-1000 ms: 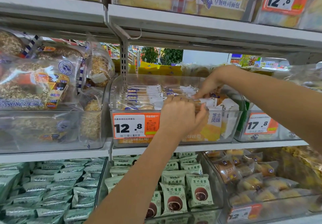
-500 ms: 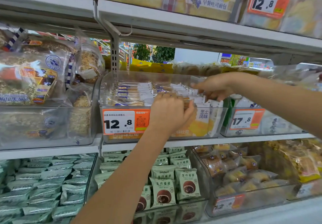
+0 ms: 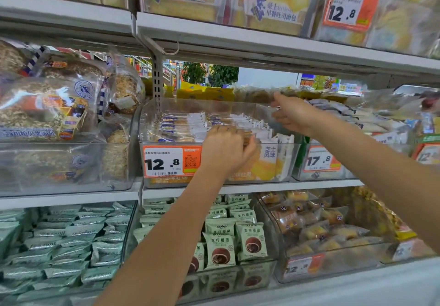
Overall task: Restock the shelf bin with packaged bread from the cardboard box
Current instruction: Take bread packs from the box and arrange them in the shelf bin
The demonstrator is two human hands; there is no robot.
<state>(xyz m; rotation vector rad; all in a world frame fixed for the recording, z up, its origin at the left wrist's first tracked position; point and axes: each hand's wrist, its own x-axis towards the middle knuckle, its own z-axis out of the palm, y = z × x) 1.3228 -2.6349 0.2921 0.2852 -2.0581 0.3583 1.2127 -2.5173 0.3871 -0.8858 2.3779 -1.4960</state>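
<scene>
i see my left hand gripping a bread pack at the bin front, packs running front to back; my right hand, fingers loose, hovers above the bin's right wall.

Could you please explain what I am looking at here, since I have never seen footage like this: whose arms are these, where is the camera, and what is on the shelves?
There is no machine: a person wears a wide-angle camera on the head, so you see that person's own arms reaching forward to a shop shelf. The left hand curls over the packaged bread standing in rows in a clear shelf bin, just above its front edge with the orange 12.8 price tag. The right hand reaches to the bin's back right corner, fingers loosely spread; I cannot tell whether it holds anything. Left of the bin lie bagged seeded loaves; on the shelf below lie small green-wrapped buns. The cardboard box is not in view.
</scene>
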